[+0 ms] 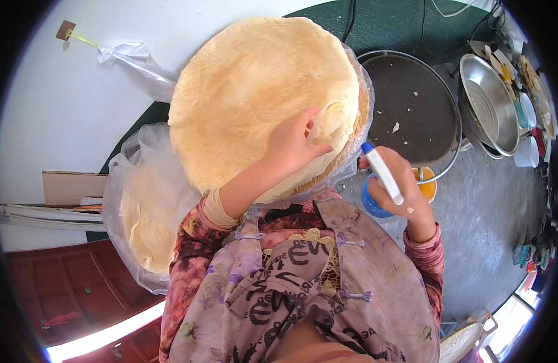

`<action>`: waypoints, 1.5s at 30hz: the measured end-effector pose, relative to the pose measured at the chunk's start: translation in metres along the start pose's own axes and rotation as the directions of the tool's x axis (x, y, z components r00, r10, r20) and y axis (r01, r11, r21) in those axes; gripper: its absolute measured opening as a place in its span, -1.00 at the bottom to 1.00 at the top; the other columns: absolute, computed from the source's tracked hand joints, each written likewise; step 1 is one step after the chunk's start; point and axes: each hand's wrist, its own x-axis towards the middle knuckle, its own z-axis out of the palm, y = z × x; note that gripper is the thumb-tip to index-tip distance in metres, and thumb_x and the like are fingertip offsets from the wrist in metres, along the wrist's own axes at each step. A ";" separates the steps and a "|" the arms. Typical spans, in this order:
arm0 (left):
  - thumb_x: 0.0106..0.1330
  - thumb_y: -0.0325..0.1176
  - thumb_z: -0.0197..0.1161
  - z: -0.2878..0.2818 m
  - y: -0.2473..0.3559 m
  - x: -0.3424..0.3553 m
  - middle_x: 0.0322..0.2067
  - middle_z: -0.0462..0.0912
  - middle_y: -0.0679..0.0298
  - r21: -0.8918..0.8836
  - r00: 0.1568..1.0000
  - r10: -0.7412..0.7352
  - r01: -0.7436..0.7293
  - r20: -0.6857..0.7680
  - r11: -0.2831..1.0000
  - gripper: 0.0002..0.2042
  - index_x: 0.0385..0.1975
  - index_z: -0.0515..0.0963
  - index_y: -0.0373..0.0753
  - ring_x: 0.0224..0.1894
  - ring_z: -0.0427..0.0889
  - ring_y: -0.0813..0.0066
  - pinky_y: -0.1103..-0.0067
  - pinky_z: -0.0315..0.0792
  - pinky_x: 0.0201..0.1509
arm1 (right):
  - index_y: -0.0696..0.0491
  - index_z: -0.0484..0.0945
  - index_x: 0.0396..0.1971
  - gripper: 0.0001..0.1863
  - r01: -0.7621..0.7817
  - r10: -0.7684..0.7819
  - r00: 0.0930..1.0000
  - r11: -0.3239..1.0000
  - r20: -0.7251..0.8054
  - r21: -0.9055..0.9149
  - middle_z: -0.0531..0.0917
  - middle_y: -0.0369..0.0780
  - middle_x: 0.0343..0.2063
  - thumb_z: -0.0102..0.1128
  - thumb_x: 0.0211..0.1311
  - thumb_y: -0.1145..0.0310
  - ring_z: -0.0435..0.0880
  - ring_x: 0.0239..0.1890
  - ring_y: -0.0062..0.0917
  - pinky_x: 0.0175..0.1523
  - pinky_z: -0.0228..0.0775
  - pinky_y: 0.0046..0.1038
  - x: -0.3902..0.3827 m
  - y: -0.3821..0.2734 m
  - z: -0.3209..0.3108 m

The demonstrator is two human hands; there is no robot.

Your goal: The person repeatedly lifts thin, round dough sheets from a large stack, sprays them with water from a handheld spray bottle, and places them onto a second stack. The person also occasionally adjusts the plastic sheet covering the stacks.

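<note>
A wide stack of thin round flatbread (242,91), pale with tan patches, lies in front of me on a woven base lined with clear plastic. My left hand (294,142) rests at its right side, thumb and fingers curved around a crumpled, raised fold of the top sheet. Just right of the stack, my right hand (400,178) is closed around a slim white tool (385,175) with a blue end. Its kind is unclear, and part of it is covered by my fingers.
A dark round griddle (412,103) with crumbs stands right of the stack, beside a steel basin (489,103). Below the griddle are a blue container (376,198) and a yellow one (430,189). More flatbread sits in a plastic bag (130,175) at left.
</note>
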 end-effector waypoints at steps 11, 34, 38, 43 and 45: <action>0.00 -0.43 0.30 -0.011 -0.023 0.009 -0.25 0.62 0.08 -0.303 0.994 -0.043 0.071 0.100 0.950 -0.42 0.13 0.37 -0.30 -0.24 0.64 0.28 0.45 0.52 -0.15 | 0.16 0.48 -0.25 -0.61 -0.028 0.040 0.983 0.997 0.179 -0.069 0.55 -0.08 -0.34 0.04 -0.24 0.59 0.55 -0.28 -0.16 -0.12 0.40 -0.31 0.005 0.006 0.009; 0.07 -0.54 0.24 -0.095 -0.010 0.031 -0.35 0.70 0.12 -0.198 0.961 -0.110 0.060 -0.252 0.978 -0.64 -0.07 0.54 -0.35 -0.40 0.66 0.47 0.58 0.52 -0.31 | 0.13 0.49 -0.20 -0.43 0.393 -0.198 0.856 0.849 0.477 -0.353 0.49 -0.03 0.06 0.33 -0.39 0.30 0.40 0.18 -0.20 0.23 0.15 -0.15 0.051 0.039 0.043; 0.10 -0.62 0.27 -0.147 -0.001 0.031 -0.26 0.68 0.12 -0.220 0.953 -0.111 0.048 -0.281 0.974 -0.60 0.00 0.47 -0.45 -0.31 0.68 0.51 0.64 0.57 -0.24 | 0.10 0.49 -0.19 -0.43 0.380 -0.190 0.865 0.852 0.464 -0.361 0.50 -0.06 0.05 0.35 -0.40 0.31 0.40 0.18 -0.21 0.25 0.13 -0.09 0.048 0.040 0.043; 0.07 -0.59 0.34 -0.218 -0.006 0.033 -0.25 0.68 0.12 -0.292 0.934 -0.093 -0.013 -0.346 0.956 -0.56 0.00 0.46 -0.46 -0.30 0.68 0.51 0.61 0.57 -0.21 | 0.07 0.48 -0.17 -0.42 0.346 -0.160 0.874 0.868 0.458 -0.357 0.50 -0.09 0.05 0.34 -0.40 0.32 0.40 0.18 -0.22 0.30 0.08 -0.03 0.043 0.042 0.041; 0.03 -0.56 0.38 -0.252 -0.010 0.036 -0.26 0.68 0.09 -0.301 0.933 -0.060 -0.053 -0.354 0.952 -0.54 -0.01 0.46 -0.47 -0.30 0.68 0.51 0.59 0.57 -0.19 | 0.06 0.49 -0.12 -0.40 0.331 -0.169 0.879 0.889 0.445 -0.317 0.50 -0.09 0.05 0.32 -0.38 0.35 0.41 0.19 -0.22 0.33 0.05 -0.02 0.043 0.042 0.041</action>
